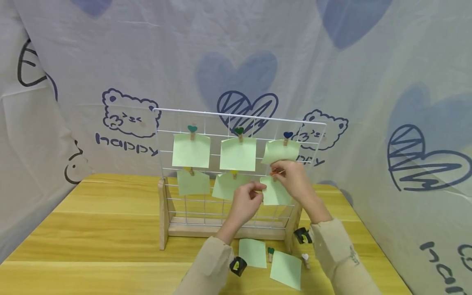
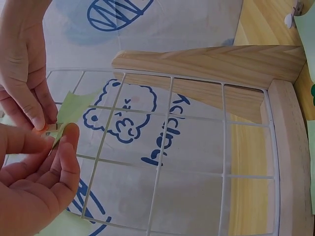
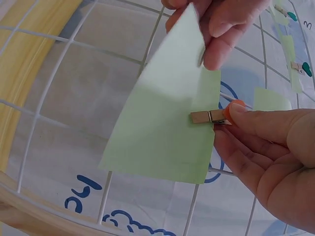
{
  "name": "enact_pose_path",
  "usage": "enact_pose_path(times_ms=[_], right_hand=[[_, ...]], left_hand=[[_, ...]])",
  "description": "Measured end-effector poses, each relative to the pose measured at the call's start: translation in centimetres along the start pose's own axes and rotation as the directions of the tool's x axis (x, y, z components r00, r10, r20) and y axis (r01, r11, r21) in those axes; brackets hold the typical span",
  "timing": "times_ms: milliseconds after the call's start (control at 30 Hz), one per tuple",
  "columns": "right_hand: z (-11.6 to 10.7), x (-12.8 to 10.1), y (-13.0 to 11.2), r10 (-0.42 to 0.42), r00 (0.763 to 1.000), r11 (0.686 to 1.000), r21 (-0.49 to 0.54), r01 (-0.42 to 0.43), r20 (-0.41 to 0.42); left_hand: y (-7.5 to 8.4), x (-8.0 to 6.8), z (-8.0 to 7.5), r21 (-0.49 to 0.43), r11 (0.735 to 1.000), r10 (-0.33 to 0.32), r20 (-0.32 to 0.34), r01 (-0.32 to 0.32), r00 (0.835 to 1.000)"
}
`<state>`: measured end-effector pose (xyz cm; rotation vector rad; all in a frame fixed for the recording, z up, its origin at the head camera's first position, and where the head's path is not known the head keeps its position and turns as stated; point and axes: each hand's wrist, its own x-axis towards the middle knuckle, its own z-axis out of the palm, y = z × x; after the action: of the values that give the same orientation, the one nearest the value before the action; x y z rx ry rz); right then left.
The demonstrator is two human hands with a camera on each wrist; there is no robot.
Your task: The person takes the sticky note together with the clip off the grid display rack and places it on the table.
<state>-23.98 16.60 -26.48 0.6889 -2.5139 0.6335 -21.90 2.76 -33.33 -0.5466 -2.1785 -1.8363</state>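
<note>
Hands both at lower right cell of wire grid (image 1: 239,123), close together. Head view: left hand (image 1: 245,203) pinching left edge of green note (image 1: 275,193); right hand (image 1: 293,178) pinching small wooden clip (image 1: 274,173) at note's top edge. Five other notes already hung; two loose notes and spare clips on counter (image 1: 92,229).

Left wrist view: left hand (image 2: 34,182) thumb and forefinger closed on note (image 2: 71,110) beside clip; right hand (image 2: 24,59) fingers above it.

Right wrist view: right hand (image 3: 266,152) squeezing clip (image 3: 209,117) by orange-capped tail. Clip's long axis roughly level in frame, mouth pointing left onto note (image 3: 162,132), tail toward palm. Whether wire sits inside mouth: cannot tell.

Advised: hold note flat, seat wire and paper fully in mouth, release squeeze before left hand lets go.
</note>
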Motion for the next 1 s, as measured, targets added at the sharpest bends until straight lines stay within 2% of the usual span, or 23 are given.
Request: enact_pose_path(times_ms=[200, 433, 700, 1000], right_hand=[[-0.14, 0.04, -0.10, 0.004, 1.000, 1.000, 0.020, -0.004, 0.000], [-0.08, -0.13, -0.03, 0.016, 0.999, 0.998, 0.066, -0.013, -0.036], [0.12, -0.24, 0.05, 0.059, 0.997, 0.989, 0.136, -0.050, -0.059], [0.36, -0.26, 0.20, 0.054, 0.992, 0.993, 0.115, -0.041, -0.114]], left_hand=[[-0.11, 0.11, 0.00, -0.017, 1.000, 0.003, 0.007, -0.002, 1.000], [-0.02, -0.01, -0.07, -0.028, 0.999, -0.025, 0.026, 0.025, 0.999], [0.02, -0.13, -0.13, -0.015, 1.000, -0.023, 0.027, 0.024, 0.999], [-0.44, -0.06, -0.13, -0.004, 1.000, -0.019, 0.030, 0.019, 0.999]])
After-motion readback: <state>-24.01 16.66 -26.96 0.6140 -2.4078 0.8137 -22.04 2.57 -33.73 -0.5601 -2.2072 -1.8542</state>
